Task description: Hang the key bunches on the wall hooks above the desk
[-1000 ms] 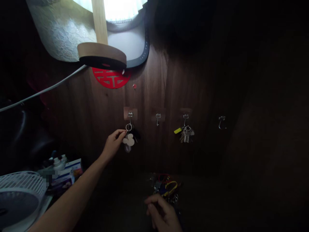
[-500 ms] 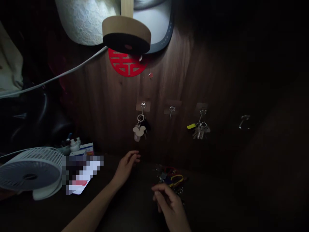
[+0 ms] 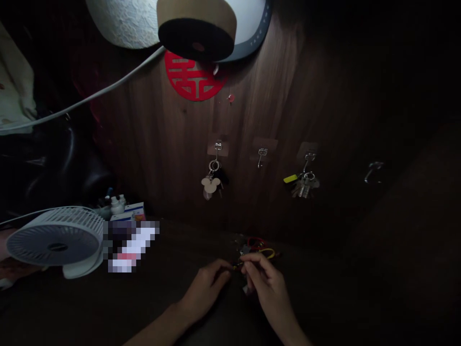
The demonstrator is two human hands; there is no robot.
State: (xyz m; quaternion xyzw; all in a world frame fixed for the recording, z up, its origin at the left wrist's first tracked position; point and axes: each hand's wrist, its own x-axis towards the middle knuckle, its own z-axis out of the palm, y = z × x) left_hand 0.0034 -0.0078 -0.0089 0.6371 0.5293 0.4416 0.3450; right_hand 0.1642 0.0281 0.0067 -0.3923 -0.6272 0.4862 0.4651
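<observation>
Two key bunches (image 3: 211, 184) (image 3: 306, 185) are hung up, a pile (image 3: 255, 248) is left on the tabletop (image 3: 180, 250), and a small thing (image 3: 237, 264) is pinched by the right hand (image 3: 268, 286), the grip of the left hand (image 3: 207, 288) unclear

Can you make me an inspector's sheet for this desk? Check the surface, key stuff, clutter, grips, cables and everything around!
Surface: dark desktop, dimly lit.
Job's things: mouse-tag keys and yellow-tag keys hang on two of four wall hooks; a jumble with red and yellow cords lies on the desktop.
Clutter: white fan, small bottles and boxes, at picture left.
Grips: left grip and right grip are close together, fingertips at something small, too dim to name.
Cables: white cable crosses the upper left; knots, nothing seen.
Surroundings: dark wood panel with a red cut-out.
</observation>
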